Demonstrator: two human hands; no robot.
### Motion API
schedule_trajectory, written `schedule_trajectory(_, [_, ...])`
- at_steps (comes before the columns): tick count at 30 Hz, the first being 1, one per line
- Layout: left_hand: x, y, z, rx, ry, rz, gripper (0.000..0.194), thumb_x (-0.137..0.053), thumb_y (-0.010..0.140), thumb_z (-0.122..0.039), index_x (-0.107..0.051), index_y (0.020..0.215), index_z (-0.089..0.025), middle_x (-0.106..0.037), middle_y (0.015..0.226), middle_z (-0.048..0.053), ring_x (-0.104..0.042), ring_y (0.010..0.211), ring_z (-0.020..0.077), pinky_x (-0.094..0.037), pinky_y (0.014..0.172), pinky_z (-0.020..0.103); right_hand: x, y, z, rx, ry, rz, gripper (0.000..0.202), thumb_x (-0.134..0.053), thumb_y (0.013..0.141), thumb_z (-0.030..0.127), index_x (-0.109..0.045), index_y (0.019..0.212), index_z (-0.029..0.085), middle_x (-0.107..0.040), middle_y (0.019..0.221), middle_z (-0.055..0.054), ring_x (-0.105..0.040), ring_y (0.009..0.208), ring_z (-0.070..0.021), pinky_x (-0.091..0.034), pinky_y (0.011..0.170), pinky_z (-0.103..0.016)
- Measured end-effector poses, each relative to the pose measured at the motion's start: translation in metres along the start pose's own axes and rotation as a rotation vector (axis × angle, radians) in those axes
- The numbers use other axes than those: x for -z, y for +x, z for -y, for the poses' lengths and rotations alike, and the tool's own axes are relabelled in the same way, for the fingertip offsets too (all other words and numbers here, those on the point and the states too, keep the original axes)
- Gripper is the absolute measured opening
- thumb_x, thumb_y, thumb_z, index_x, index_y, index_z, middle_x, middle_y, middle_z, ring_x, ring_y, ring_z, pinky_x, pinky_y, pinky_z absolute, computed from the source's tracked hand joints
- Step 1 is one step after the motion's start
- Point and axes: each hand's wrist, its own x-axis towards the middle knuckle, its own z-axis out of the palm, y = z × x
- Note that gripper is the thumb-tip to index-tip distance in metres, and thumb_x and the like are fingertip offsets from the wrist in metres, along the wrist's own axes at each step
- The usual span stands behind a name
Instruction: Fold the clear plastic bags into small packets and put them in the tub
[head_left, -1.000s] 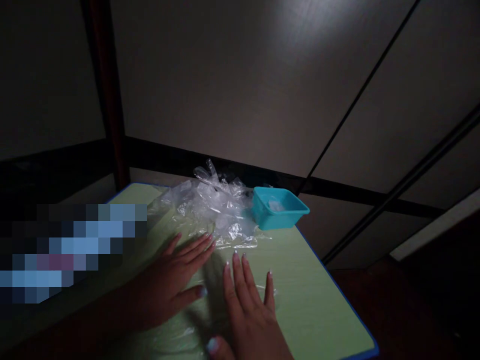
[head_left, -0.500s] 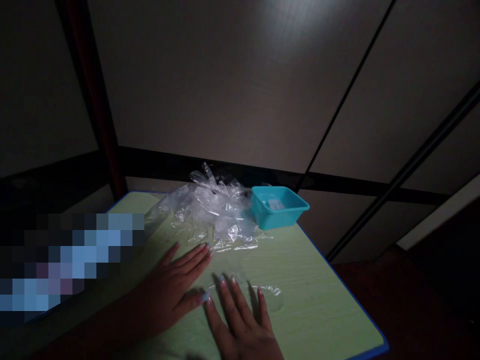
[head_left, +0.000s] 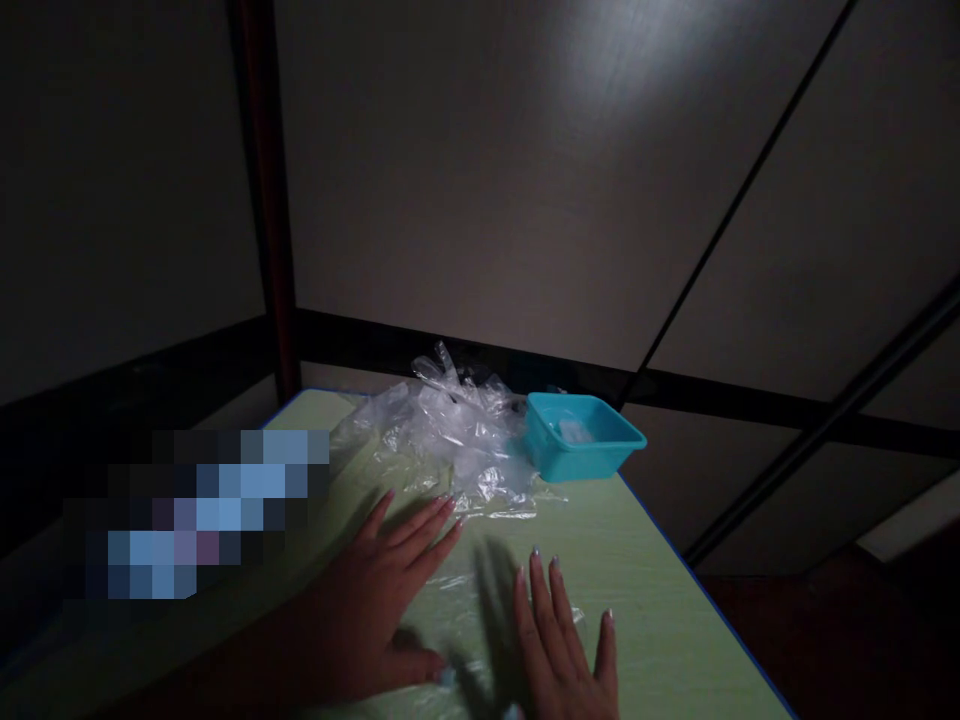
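A thin clear plastic bag [head_left: 454, 590] lies flat on the pale green tabletop, partly under and between my hands. My left hand [head_left: 382, 600] rests over its left side, fingers stretched out and spread, holding nothing. To the right, my right hand [head_left: 559, 640] is also open with fingers apart; its shadow falls to its left, and I cannot tell whether it touches the plastic. Just beyond my left fingertips sits a crumpled heap of clear plastic bags [head_left: 465, 430].
A turquoise plastic basket [head_left: 581, 462] with something whitish inside stands at the table's far right edge, against the heap. The green table [head_left: 645, 600] has a blue edge. Dark panelled doors [head_left: 480, 180] rise behind it. A pixelated patch covers the left side.
My right hand has moved right, away from my left hand, and looks more raised. My left hand stays spread near the heap. The whole view has shifted slightly.
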Motion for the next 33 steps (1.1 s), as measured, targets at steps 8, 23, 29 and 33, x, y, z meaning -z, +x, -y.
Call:
schedule_trajectory(8, [-0.008,0.006,-0.005,0.027,-0.068,0.191,0.065,-0.046,0.093,-0.042,-0.017,0.149,-0.026,-0.013,0.153,0.006,-0.018,0.14,0.0302,-0.011,0.11,0.061,-0.03,0.007,0.008,0.082,-0.013,0.021,0.072,-0.031,0.097,0.048,0.019,0.145,0.028,-0.034,0.146,-0.006,-0.044,0.127,-0.0313,-0.036,0.104,-0.057])
schedule_trajectory(23, [0.0,0.002,0.002,0.134,-0.069,0.18,0.11,-0.066,0.068,-0.068,-0.011,0.149,-0.019,-0.005,0.154,0.011,-0.01,0.142,0.0313,-0.003,0.111,0.059,-0.032,0.004,0.007,0.085,-0.04,0.028,0.078,-0.032,0.091,0.061,0.011,0.147,0.028,-0.03,0.148,-0.007,-0.04,0.13,-0.0358,-0.037,0.099,-0.064])
schedule_trajectory(29, [-0.002,0.003,0.002,0.1,-0.081,0.132,0.11,-0.065,0.066,-0.068,-0.015,0.149,-0.016,-0.006,0.153,0.011,-0.013,0.141,0.0318,-0.001,0.111,0.057,-0.038,0.002,0.007,0.038,-0.055,-0.01,0.067,-0.03,0.096,0.052,0.007,0.147,0.029,-0.031,0.147,-0.005,-0.042,0.129,-0.0343,-0.035,0.101,-0.062])
schedule_trajectory(33, [-0.01,0.008,0.0,0.116,-0.098,0.154,0.087,-0.057,0.078,-0.056,-0.02,0.148,-0.02,-0.011,0.153,0.009,-0.018,0.14,0.0322,-0.004,0.11,0.059,-0.037,0.001,0.008,-0.008,-0.071,-0.069,0.061,-0.031,0.098,0.043,0.002,0.148,0.03,-0.036,0.145,-0.006,-0.047,0.126,-0.034,-0.037,0.101,-0.059])
